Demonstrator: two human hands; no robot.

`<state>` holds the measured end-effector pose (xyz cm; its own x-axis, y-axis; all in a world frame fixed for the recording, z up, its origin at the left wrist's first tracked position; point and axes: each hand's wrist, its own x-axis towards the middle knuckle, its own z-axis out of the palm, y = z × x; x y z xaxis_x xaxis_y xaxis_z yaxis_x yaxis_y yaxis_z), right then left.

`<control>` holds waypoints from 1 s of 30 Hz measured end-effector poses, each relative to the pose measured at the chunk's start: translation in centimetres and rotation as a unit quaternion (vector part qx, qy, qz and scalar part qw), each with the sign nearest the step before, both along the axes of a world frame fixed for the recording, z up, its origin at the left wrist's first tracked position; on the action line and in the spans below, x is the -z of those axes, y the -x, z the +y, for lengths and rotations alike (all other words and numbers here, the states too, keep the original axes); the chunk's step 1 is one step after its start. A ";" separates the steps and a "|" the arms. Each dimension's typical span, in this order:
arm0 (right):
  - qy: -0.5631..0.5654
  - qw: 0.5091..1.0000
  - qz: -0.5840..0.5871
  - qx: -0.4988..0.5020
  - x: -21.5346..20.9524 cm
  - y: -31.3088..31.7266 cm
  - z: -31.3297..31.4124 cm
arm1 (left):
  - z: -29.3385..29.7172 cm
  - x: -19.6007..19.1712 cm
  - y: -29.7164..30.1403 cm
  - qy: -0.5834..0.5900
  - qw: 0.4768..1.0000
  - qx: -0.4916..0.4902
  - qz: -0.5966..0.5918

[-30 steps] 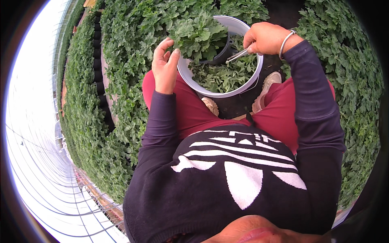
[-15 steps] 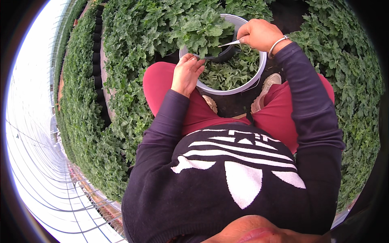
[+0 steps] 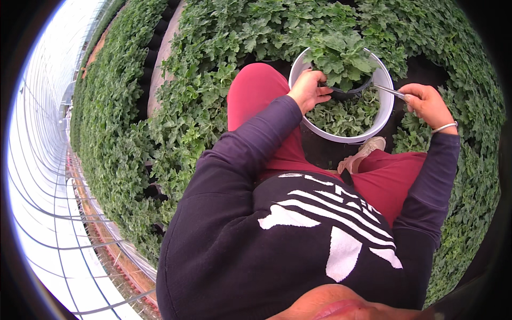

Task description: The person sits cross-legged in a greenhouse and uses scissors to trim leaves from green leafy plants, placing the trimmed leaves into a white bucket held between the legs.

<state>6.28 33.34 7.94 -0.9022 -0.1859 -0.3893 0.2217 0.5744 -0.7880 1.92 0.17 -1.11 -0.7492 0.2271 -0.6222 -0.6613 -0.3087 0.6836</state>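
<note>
Moved since the last frame: right hand has drawn back from the foliage to outside the bucket, right of it; left hand has come over its left rim.
Metal tool: pinched in the right hand, jutting leftward from the fingertips across the bucket's right rim.
Tool's long axis: nearly crosswise, tip pointing left and slightly toward the bucket's far side.
Potted plant: in the bucket's far half, just right of the left hand.
Left hand: fingers bent at the pot's rim; cannot tell whether they grip.
Count: one bucket, one tool, one potted plant; loose leaves in the bucket's near half, uncountable.
</note>
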 end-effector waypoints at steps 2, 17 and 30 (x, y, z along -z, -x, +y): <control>0.035 0.999 -0.007 0.011 0.3 -0.7 1.4 | 0.7 -0.2 0.2 0.032 0.999 -0.011 -0.034; 0.134 0.975 -0.075 0.161 6.3 -2.6 10.7 | 0.9 0.4 -2.5 -0.076 0.997 0.028 0.016; 0.051 0.957 -0.165 0.233 7.5 -3.4 12.0 | -13.2 -11.7 -4.4 -0.310 0.927 -0.077 0.197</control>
